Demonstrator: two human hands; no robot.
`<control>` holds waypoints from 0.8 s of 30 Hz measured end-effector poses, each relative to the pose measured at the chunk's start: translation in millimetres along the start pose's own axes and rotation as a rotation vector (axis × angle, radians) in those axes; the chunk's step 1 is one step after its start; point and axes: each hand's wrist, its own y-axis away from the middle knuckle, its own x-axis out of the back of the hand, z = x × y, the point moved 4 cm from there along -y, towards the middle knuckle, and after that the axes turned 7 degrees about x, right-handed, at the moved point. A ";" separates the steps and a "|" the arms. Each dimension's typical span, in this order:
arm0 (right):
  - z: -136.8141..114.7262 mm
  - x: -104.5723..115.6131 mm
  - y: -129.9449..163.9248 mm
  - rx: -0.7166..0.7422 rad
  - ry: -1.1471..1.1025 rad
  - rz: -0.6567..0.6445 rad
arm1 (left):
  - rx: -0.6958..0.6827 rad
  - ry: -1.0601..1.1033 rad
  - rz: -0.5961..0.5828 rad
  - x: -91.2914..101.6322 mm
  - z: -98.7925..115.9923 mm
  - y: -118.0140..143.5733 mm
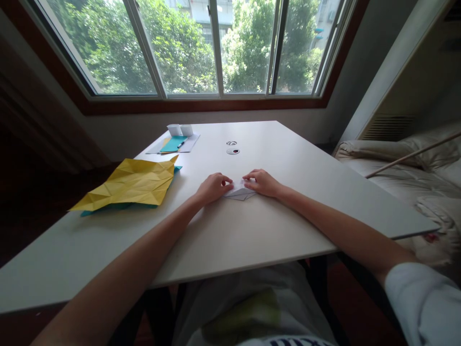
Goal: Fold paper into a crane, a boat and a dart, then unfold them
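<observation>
White folded paper (pixel 240 191), left hand (pixel 213 187), right hand (pixel 262 182) pressing it

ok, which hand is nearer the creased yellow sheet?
Left. The left hand rests on the white folded paper, just right of the creased yellow sheet; the right hand sits farther right, beyond the paper.

A room in a home, seen from a seat at a plain white table (pixel 273 226) set against a wide window (pixel 216 48) with dark wooden surround, leafy trees and a neighbouring building outside. To the right, a bed with rumpled pale bedding (pixel 406 168) beside the table. On the tabletop, creased yellow paper (pixel 133 185) over a teal sheet, more paper sheets (pixel 175 144) and two small white folded boxes (pixel 180 129) near the window
</observation>
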 end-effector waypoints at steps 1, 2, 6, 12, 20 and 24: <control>1.7 -0.7 -0.2 -0.001 0.000 -0.015 | -0.010 0.016 0.000 -0.7 -1.1 -0.5; 3.0 -1.2 -0.4 -0.002 -0.006 -0.027 | -0.018 0.031 -0.001 -1.2 -1.7 -0.7; 4.6 -1.5 -0.7 -0.003 -0.042 -0.038 | -0.025 0.066 -0.010 -0.5 -0.2 -0.2; 3.1 1.0 0.0 0.002 -0.057 -0.012 | -0.003 0.097 -0.001 3.6 6.6 1.5; -5.1 6.0 0.8 0.078 -0.003 0.012 | -0.089 0.067 -0.005 6.0 12.2 4.1; -3.5 5.7 0.8 0.092 -0.033 0.016 | -0.145 0.018 0.012 5.7 11.3 3.5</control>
